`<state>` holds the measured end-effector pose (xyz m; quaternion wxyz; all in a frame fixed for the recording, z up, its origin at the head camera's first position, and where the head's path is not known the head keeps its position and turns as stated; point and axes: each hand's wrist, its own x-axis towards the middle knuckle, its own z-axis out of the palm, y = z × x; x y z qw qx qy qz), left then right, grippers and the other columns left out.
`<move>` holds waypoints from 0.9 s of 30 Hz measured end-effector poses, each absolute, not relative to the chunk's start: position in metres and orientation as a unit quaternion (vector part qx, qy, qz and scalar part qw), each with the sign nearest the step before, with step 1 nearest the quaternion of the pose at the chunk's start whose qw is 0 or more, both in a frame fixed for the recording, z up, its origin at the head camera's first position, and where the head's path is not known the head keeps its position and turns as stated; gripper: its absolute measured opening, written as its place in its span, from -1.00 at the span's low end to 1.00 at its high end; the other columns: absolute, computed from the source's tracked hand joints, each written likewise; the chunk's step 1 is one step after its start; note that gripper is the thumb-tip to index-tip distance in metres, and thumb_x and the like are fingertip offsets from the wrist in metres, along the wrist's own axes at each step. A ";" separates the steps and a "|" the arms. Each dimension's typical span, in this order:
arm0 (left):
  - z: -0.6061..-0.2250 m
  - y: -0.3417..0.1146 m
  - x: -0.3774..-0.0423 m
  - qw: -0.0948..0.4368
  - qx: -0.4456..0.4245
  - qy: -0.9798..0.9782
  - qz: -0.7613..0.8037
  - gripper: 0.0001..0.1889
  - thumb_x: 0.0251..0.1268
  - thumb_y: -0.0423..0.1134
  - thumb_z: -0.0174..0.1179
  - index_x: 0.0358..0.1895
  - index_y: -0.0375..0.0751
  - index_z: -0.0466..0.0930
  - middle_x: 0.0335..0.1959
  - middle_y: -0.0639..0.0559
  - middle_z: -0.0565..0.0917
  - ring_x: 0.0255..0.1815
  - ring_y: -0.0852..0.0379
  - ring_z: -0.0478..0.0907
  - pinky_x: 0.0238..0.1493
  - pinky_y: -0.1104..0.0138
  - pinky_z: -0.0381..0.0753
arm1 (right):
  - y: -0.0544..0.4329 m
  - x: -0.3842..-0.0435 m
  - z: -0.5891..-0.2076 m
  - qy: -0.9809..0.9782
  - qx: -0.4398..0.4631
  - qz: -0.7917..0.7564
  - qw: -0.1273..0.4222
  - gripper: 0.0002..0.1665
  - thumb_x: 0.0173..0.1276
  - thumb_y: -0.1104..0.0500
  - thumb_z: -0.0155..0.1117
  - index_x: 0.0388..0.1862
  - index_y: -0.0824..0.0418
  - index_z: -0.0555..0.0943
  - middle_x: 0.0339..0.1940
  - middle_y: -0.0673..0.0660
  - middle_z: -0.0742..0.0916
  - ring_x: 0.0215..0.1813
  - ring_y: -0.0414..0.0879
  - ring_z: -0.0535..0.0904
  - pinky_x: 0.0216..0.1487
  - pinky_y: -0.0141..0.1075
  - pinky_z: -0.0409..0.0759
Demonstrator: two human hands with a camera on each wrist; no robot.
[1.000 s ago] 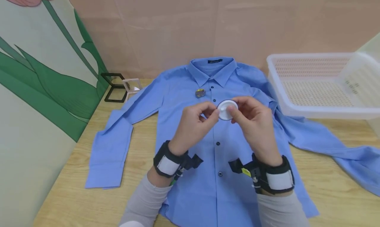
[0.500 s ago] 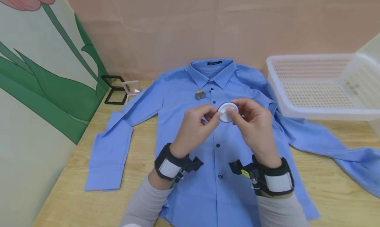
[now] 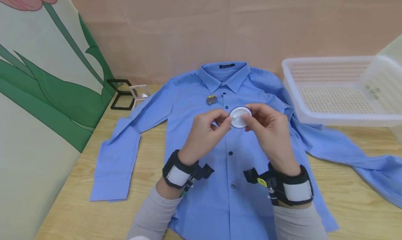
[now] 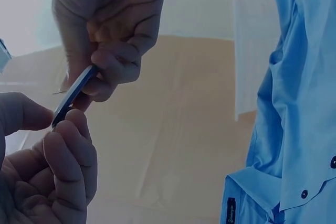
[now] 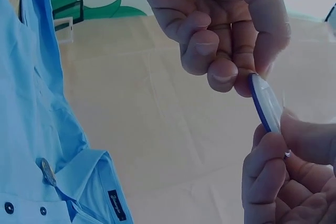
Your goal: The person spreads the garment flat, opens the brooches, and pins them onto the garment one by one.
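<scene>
A round pin badge (image 3: 238, 114), white on its back with a dark blue rim, is held up between both hands over a blue shirt (image 3: 201, 184). My left hand (image 3: 205, 133) pinches its left edge with thumb and index finger. From the other side, my right hand (image 3: 271, 133) grips it, the thumb lying across the white back. Edge-on in the right wrist view, the badge (image 5: 266, 103) has a thin needle standing away from its back. A small grey and yellow badge (image 3: 211, 99) sits on the shirt's chest, beside the button placket.
At the right stands a white plastic basket (image 3: 290, 90), near one sleeve. A black square frame (image 3: 122, 108) and a pale pink frame (image 3: 132, 90) stand at the table's back left. The shirt lies face up on the wooden table (image 3: 75, 215), its sleeves spread.
Both hands keep hold of the badge, which has shifted only slightly. The head view has tilted a little; the shirt and other objects stay put.
</scene>
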<state>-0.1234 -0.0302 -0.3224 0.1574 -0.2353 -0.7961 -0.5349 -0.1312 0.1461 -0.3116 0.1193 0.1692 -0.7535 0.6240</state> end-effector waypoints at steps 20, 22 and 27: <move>-0.319 -0.037 -0.126 0.161 -0.219 -0.785 -0.557 -0.84 0.43 -0.32 0.16 -0.11 -0.33 0.66 -0.39 -0.10 0.67 -0.36 0.21 0.52 -0.46 0.43 0.57 | 0.148 -0.134 -0.311 -0.706 0.152 0.689 0.060 -0.62 0.41 0.24 0.28 0.14 0.39 0.63 -0.07 0.01 0.76 -0.28 -0.20 0.72 -0.19 -0.45 0.70; -0.320 -0.037 -0.126 0.163 -0.223 -0.780 -0.562 -0.80 0.43 -0.31 0.16 -0.01 -0.32 0.63 -0.35 -0.11 0.68 -0.32 0.20 0.52 -0.47 0.41 0.56 | 0.149 -0.135 -0.312 -0.690 0.153 0.705 0.057 -0.62 0.41 0.25 0.28 0.14 0.41 0.63 -0.07 0.02 0.76 -0.28 -0.20 0.72 -0.19 -0.45 0.70; -0.321 -0.039 -0.129 0.192 -0.262 -0.782 -0.531 -0.60 0.38 -0.31 0.22 0.25 -0.27 0.54 -0.13 -0.09 0.68 -0.14 0.15 0.50 -0.35 0.35 0.49 | 0.149 -0.135 -0.312 -0.667 0.158 0.726 0.050 -0.63 0.41 0.26 0.28 0.14 0.40 0.62 -0.14 0.07 0.75 -0.30 -0.19 0.71 -0.17 -0.43 0.71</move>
